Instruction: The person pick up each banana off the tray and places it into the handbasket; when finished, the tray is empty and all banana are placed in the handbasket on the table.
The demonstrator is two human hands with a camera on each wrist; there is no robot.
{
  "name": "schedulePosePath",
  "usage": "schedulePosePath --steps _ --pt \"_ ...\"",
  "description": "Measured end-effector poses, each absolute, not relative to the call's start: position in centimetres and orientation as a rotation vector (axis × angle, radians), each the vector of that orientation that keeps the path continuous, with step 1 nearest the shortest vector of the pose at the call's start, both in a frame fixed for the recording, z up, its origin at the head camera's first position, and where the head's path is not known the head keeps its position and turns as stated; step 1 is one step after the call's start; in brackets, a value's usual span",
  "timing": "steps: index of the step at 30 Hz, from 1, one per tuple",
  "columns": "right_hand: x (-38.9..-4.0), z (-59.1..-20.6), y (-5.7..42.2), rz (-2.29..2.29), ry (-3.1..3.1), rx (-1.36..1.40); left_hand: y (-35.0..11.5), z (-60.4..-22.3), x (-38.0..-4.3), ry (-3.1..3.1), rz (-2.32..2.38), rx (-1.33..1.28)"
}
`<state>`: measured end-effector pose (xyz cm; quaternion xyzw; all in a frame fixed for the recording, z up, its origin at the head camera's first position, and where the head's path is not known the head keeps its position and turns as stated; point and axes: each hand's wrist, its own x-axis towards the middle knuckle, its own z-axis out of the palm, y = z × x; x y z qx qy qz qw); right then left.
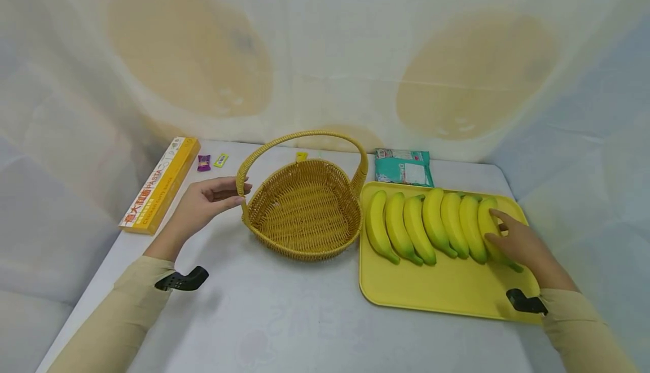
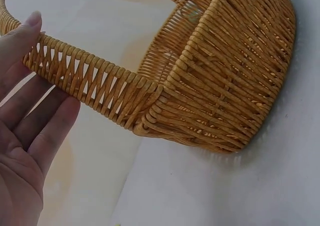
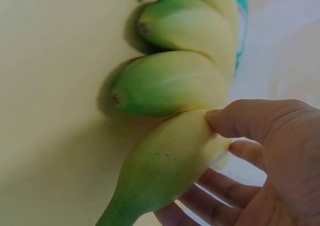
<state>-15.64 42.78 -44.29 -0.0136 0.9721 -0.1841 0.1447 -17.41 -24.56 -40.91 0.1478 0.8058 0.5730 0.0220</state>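
A woven wicker basket (image 1: 304, 212) with a tall arched handle stands in the middle of the table, nothing inside it. My left hand (image 1: 205, 201) holds the left side of the handle, thumb on one face and fingers on the other, as the left wrist view shows on the handle (image 2: 87, 80). At the right, a yellow tray (image 1: 431, 288) carries a row of several bananas (image 1: 411, 226). My right hand (image 1: 518, 240) pinches the rightmost banana (image 3: 165, 161) between thumb and fingers. That banana lies against its neighbour, its stem pointing toward the tray's near side.
A pasta box (image 1: 159, 187) lies at the left edge. Beside it are a purple wrapped candy (image 1: 203, 163) and a small yellow-green packet (image 1: 220, 160). Another yellow packet (image 1: 302, 156) sits behind the basket. A teal bag (image 1: 403, 168) lies behind the tray, near the back wall.
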Motion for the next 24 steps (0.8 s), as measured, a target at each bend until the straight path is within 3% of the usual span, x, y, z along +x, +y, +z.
schedulePosePath --steps 8,24 --pt "-15.5 -42.4 40.8 -0.509 2.858 -0.147 -24.5 -40.8 -17.4 2.491 1.782 0.457" --pt "-14.4 -37.5 32.1 -0.784 2.680 -0.513 -24.3 -41.0 -17.3 2.493 1.791 0.437"
